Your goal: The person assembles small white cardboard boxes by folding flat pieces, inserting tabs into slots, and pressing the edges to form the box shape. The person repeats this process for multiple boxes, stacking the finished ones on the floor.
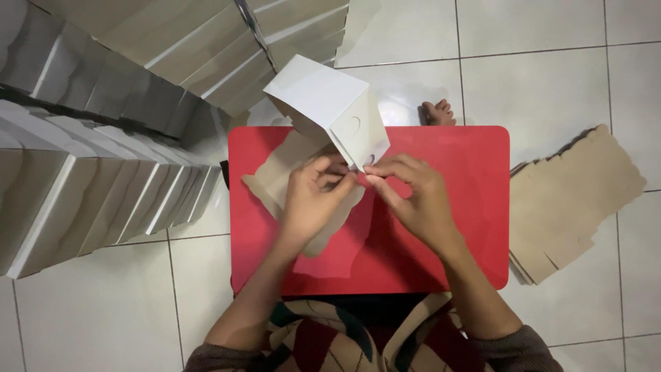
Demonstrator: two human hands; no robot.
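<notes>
Your left hand (313,200) and right hand (413,196) each pinched the lower flap of the half-folded white cardboard box (330,110), which stood tilted over the red desk (468,207); flat brown blanks (571,200) lay right.

A single head-worn camera looks almost straight down from above the seated person. It sits fairly close: the red table (441,207) fills the middle of the view, forearms enter from the near edge, and the tiled floor (551,76) spreads to the far side, left and right. No second view overlaps it.
</notes>
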